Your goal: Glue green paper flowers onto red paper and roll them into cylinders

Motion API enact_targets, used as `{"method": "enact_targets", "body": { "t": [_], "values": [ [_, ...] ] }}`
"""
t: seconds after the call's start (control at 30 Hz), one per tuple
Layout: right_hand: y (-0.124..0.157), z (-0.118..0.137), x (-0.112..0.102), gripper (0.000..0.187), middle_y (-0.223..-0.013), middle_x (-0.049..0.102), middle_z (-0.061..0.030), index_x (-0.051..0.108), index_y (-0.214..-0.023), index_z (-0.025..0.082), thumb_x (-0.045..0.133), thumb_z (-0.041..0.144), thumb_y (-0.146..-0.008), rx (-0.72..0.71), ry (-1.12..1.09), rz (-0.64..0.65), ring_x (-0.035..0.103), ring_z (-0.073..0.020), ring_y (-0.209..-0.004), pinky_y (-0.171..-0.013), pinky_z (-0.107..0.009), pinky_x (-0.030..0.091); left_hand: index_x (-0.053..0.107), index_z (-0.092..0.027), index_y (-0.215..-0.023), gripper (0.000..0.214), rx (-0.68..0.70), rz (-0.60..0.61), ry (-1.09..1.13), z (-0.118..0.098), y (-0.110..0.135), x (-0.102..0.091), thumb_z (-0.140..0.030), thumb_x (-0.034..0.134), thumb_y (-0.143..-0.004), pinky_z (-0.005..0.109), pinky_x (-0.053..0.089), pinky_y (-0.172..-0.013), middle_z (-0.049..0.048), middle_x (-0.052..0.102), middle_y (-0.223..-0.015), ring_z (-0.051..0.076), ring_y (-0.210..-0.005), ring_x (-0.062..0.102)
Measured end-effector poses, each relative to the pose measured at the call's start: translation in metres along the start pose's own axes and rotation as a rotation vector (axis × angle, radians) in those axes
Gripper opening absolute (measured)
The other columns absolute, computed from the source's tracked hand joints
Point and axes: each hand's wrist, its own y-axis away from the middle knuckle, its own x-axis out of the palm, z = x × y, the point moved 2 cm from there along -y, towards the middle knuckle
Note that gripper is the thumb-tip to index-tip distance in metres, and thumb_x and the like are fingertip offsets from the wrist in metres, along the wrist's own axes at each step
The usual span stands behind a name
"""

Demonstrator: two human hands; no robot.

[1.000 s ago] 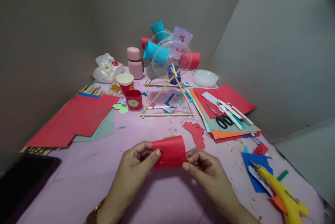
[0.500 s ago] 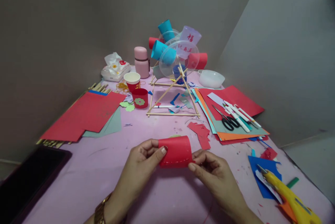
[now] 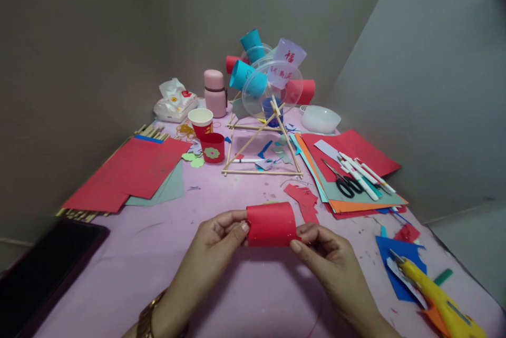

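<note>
A curved piece of red paper (image 3: pixel 271 223) is held between both hands just above the pink table (image 3: pixel 130 259). My left hand (image 3: pixel 215 245) pinches its left edge with thumb and fingers. My right hand (image 3: pixel 328 256) pinches its right lower edge the same way. The paper bends into an arch, open side toward me. Red paper scraps (image 3: pixel 303 200) lie just behind it.
A stick-framed wheel of blue and red cups (image 3: pixel 264 82) stands at the back. Red sheets (image 3: pixel 130 172) lie left; stacked coloured paper with scissors (image 3: pixel 346 182) and markers (image 3: pixel 366 172) lies right. A yellow glue gun (image 3: pixel 437 296) rests near right, a dark tablet (image 3: pixel 43 269) near left.
The hands have rolled the red paper a little tighter and lifted it slightly away from me. The view has drifted a bit to the left.
</note>
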Motion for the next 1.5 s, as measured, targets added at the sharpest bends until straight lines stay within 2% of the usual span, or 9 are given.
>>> {"method": "enact_targets", "body": {
  "t": [0.17,0.33,0.43,0.67,0.9,1.07,1.5],
  "values": [
    [0.0005,0.0027,-0.0001,0.017,-0.077,0.059,-0.0004,0.06,-0.059,0.019,0.072,0.027,-0.068,-0.02,0.017,0.001,0.056,-0.0129,-0.07,-0.059,-0.02,0.043,0.07,-0.022,-0.097,0.023,0.005,-0.012,0.041,-0.0029,0.0025,0.0009,-0.031,0.06,-0.078,0.016,0.041,-0.053,0.0,0.073,-0.079,0.012,-0.065,0.059],
    [0.0021,0.0053,0.0016,0.017,-0.075,0.06,-0.0021,0.061,-0.058,0.019,0.072,0.027,-0.068,-0.052,0.058,0.004,0.057,-0.0155,-0.07,-0.059,-0.023,0.044,0.07,-0.022,-0.096,0.021,0.003,-0.011,0.06,-0.0062,0.0032,0.0027,-0.029,0.06,-0.078,0.019,0.046,-0.064,0.0007,0.074,-0.086,0.015,-0.075,0.065],
    [0.002,0.0045,0.0016,0.017,-0.075,0.061,-0.002,0.06,-0.058,0.019,0.073,0.027,-0.066,-0.027,0.037,-0.025,0.057,-0.0154,-0.069,-0.058,-0.023,0.045,0.07,-0.021,-0.096,0.022,0.007,-0.02,0.064,-0.0061,0.0028,0.0031,-0.029,0.06,-0.078,0.02,0.047,-0.065,0.0021,0.074,-0.087,0.017,-0.079,0.066],
    [0.0017,0.0033,0.001,0.019,-0.068,0.059,0.0011,0.059,-0.063,0.019,0.075,0.029,-0.065,0.023,0.011,-0.04,0.052,-0.0105,-0.06,-0.053,-0.019,0.042,0.07,-0.02,-0.097,0.023,0.034,-0.011,0.053,-0.0071,0.0034,0.0027,-0.032,0.059,-0.079,0.019,0.047,-0.068,0.0015,0.074,-0.087,0.014,-0.072,0.064],
    [-0.0005,0.0079,0.0041,0.023,-0.06,0.057,0.0037,0.057,-0.068,0.017,0.076,0.029,-0.064,0.053,-0.039,-0.065,0.048,-0.0082,-0.055,-0.051,-0.018,0.039,0.069,-0.022,-0.097,0.025,0.016,-0.051,0.007,-0.0019,0.0007,-0.0012,-0.035,0.064,-0.076,0.018,0.046,-0.062,0.0013,0.074,-0.086,0.014,-0.069,0.063],
    [-0.0001,0.0094,0.0052,0.027,-0.065,0.058,0.0039,0.057,-0.074,0.019,0.079,0.025,-0.06,0.054,-0.142,-0.077,0.052,-0.0088,-0.058,-0.054,-0.019,0.042,0.07,-0.023,-0.095,0.025,0.009,-0.057,-0.011,0.0,-0.0001,-0.0017,-0.036,0.065,-0.075,0.019,0.047,-0.066,0.0018,0.074,-0.088,0.016,-0.074,0.064],
    [-0.003,0.0079,0.0057,0.024,-0.067,0.061,0.0022,0.066,-0.081,0.019,0.077,0.021,-0.059,0.057,-0.166,-0.073,0.056,-0.0105,-0.063,-0.059,-0.021,0.046,0.069,-0.025,-0.096,0.027,-0.008,-0.062,-0.03,0.0019,0.0002,-0.0027,-0.041,0.066,-0.074,0.018,0.048,-0.062,-0.0003,0.075,-0.085,0.015,-0.071,0.065]
  ]
}}
